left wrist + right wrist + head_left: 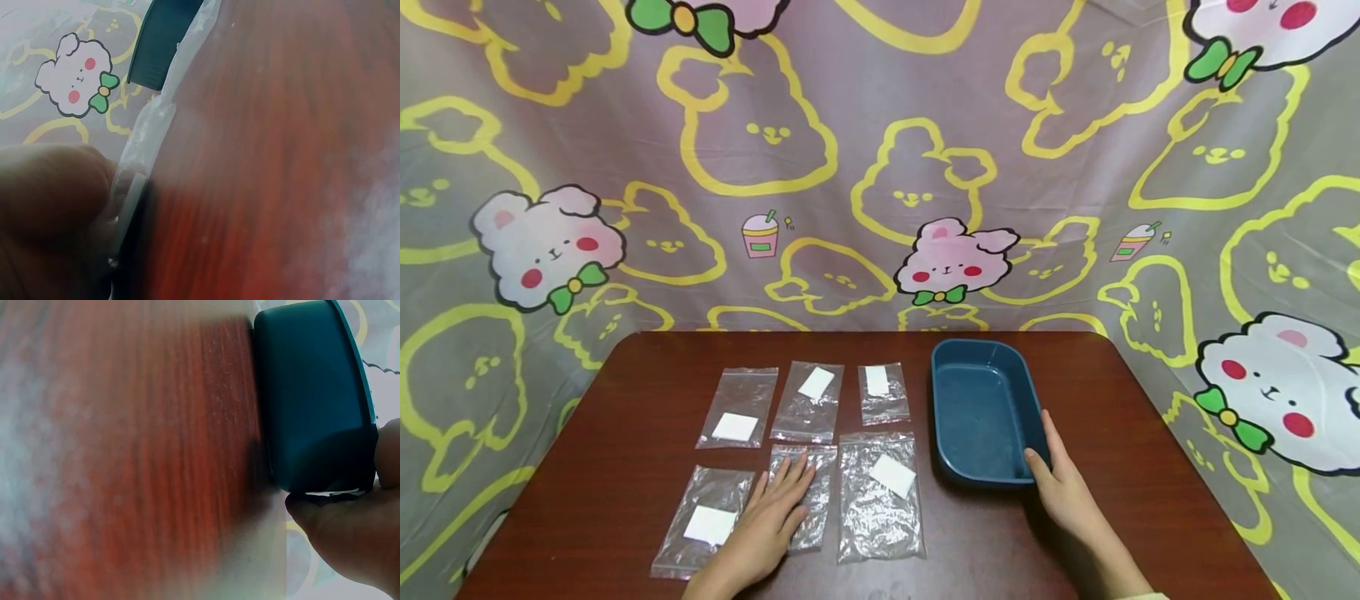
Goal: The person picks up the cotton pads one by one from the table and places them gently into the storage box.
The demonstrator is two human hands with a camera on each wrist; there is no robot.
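- Six clear, flat plastic zip bags [797, 423] lie on the left and middle of the reddish-brown wooden table [587, 517]; they look light, limp and slippery, best pinched at an edge.
- White rectangular pieces [735, 427] show at five of them, probably adding little weight.
- The person's left hand [763, 521] lies back upward, fingers extended on the lower middle bag [816, 510], not gripping it.
- Right of the bags is a blue, rounded-rectangular plastic tub [985, 425], apparently stiff and light, its rim the natural hold.
- The person's right hand [1063, 482] grips its near right corner, thumb over the rim.
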